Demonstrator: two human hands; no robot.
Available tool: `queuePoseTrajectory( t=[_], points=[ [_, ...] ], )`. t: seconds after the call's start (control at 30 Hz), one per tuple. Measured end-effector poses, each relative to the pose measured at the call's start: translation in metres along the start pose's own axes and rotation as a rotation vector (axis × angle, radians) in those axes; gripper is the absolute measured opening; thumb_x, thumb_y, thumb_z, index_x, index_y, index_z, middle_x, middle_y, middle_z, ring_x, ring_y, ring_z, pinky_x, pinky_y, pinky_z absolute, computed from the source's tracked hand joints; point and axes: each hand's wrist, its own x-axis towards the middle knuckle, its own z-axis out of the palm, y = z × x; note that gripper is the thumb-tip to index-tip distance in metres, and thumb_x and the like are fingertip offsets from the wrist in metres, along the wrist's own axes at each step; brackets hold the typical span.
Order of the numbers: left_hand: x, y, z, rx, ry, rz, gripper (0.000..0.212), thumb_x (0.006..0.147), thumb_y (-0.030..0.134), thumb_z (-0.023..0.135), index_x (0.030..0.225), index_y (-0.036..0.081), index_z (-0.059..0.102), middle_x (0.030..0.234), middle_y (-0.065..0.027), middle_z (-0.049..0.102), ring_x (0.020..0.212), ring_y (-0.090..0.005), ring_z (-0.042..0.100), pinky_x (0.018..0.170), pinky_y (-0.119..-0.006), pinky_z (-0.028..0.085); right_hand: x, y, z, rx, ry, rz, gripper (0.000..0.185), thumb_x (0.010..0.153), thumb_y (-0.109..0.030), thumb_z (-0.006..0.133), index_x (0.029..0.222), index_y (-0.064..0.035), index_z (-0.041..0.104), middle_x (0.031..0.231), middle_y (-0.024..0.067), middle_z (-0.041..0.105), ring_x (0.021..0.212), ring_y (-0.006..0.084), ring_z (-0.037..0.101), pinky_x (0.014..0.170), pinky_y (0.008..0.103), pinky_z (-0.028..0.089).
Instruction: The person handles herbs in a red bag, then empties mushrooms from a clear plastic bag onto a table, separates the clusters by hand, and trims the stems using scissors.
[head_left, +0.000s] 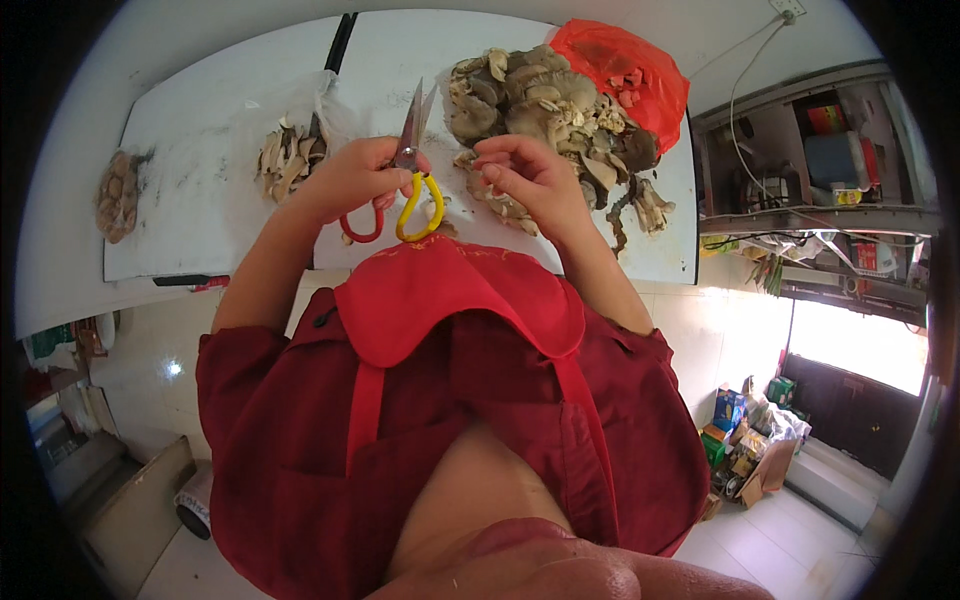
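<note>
My left hand (375, 169) grips scissors (409, 154) with one red and one yellow handle loop. Their blades point away from me, slightly parted. My right hand (529, 180), fingers loosely curled and apart, is over the near edge of a large pile of grey oyster mushrooms (555, 97); nothing is visible in it. Left of the scissors, cut mushroom pieces (289, 157) lie at a clear plastic bag (334, 112), partly behind my left forearm. A small mushroom piece (439, 217) lies beneath the yellow loop. A mushroom cluster (651, 206) lies apart at the right.
A red plastic bag (652, 97) with pink pieces inside stands behind the pile at the right. A bag of round brownish items (118, 196) lies at the far left of the white worktop (195, 142). Metal shelving (795, 217) stands right of it, and a cable hangs from a wall socket.
</note>
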Motion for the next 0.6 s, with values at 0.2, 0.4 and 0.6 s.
queuePoseTrajectory(
  t=[0.2,0.4,0.6],
  points=[
    [-0.014,0.037,-0.014,0.282,-0.194,-0.096,0.021,0.077,0.01,0.051,0.096,0.003,0.057,0.067,-0.0006,0.058,0.051,-0.0051,0.046,0.046,-0.02,0.037,0.014,-0.021,0.0,0.138,-0.126,0.069,0.028,0.083,-0.008,0.054,0.11,0.0009,0.052,0.092,0.0085,0.059,0.078,0.0118,0.057,0.067,0.0218,0.045],
    [-0.018,0.059,-0.019,0.526,-0.477,-0.081,0.017,0.083,0.017,0.05,0.091,0.005,0.059,0.064,0.0009,0.058,0.052,-0.0075,0.05,0.048,-0.023,0.039,0.018,-0.037,-0.011,0.266,-0.384,0.153,0.024,0.082,-0.006,0.055,0.104,0.0031,0.055,0.092,0.0123,0.061,0.085,0.0176,0.061,0.07,0.0257,0.05],
    [-0.016,0.061,-0.02,0.638,-0.54,-0.048,0.016,0.081,0.007,0.048,0.091,0.001,0.058,0.064,-0.0018,0.059,0.048,-0.0078,0.051,0.045,-0.022,0.04,0.012,-0.043,-0.012,0.22,-0.435,0.197,0.021,0.081,-0.002,0.054,0.102,0.0048,0.056,0.091,0.0135,0.062,0.081,0.0193,0.062,0.069,0.0271,0.051]
  ],
)
